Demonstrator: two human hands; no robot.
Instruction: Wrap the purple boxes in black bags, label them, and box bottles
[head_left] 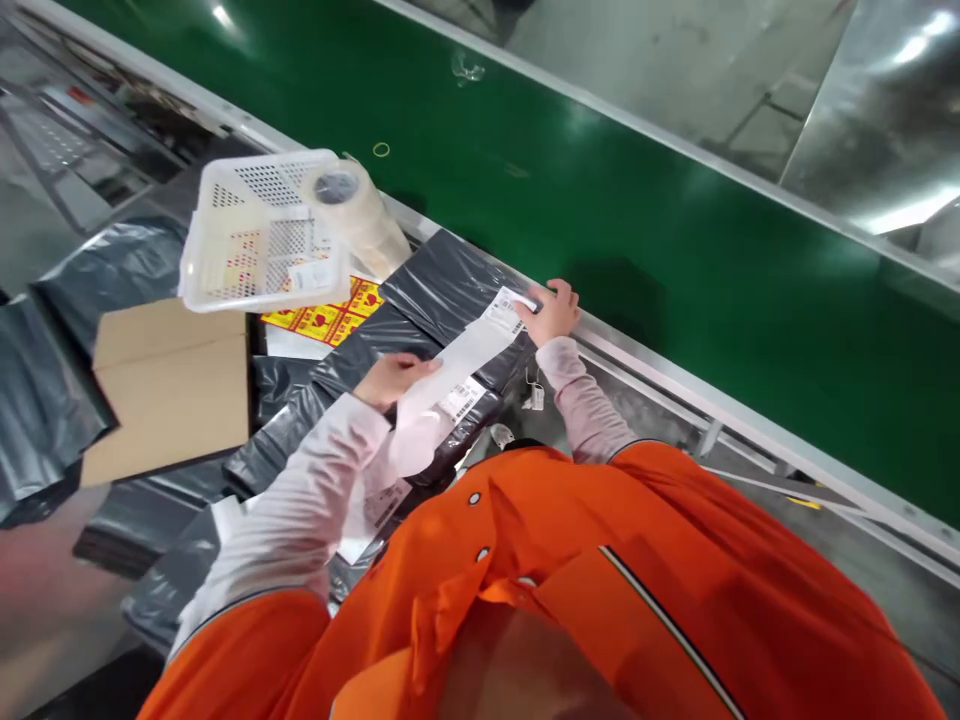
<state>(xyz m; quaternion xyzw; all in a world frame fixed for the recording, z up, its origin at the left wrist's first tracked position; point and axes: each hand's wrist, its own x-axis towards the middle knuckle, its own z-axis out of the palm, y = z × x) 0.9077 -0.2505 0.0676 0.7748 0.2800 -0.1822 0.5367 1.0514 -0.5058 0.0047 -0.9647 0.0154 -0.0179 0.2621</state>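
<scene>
A long white label strip stretches over dark grey plastic mailing bags, its lower end curling down towards my body. My left hand pinches the strip's left edge with bent fingers. At the upper right end, where a printed label shows, my right hand has its thumb and fingers closed on the strip, beside the conveyor's rail. Another printed shipping label lies on a dark bag just under the strip. Part of the strip near my left sleeve is blurred.
A white perforated basket and stacked tape rolls stand beyond my left hand. Cardboard lies on more dark bags at left. Past the metal rail runs a green conveyor belt with a rubber band on it.
</scene>
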